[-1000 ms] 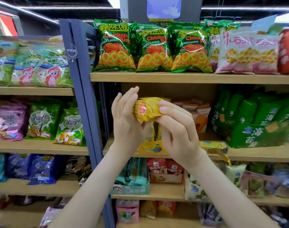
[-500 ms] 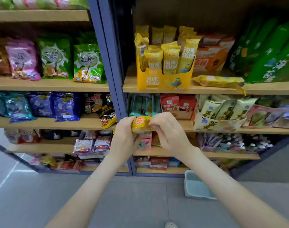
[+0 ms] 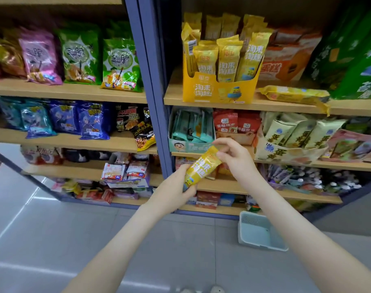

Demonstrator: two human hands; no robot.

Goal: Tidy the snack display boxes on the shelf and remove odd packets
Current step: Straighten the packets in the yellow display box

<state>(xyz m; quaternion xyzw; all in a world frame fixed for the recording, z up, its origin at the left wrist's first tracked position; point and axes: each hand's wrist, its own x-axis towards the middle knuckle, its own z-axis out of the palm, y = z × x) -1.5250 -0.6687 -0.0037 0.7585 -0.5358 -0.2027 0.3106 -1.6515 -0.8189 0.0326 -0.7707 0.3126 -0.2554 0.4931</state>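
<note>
I hold a long yellow snack packet [image 3: 202, 167] between both hands in front of the lower shelves. My left hand [image 3: 176, 190] grips its lower end. My right hand [image 3: 235, 158] pinches its upper end. Above, a yellow display box [image 3: 218, 93] stands on the shelf with several matching yellow packets upright inside. A loose yellow packet [image 3: 294, 95] lies flat on the shelf just right of that box.
A blue upright post [image 3: 150, 81] splits the shelving into two bays. A teal box [image 3: 191, 144], red packets [image 3: 236, 121] and a torn cream box [image 3: 290, 151] fill the shelf below. A pale blue basket [image 3: 260, 233] sits on the grey floor.
My view has dropped from the upper shelves to the lower ones. The crumpled yellow packet in my hands is now stretched out long, my left hand at its bottom and my right at its top.
</note>
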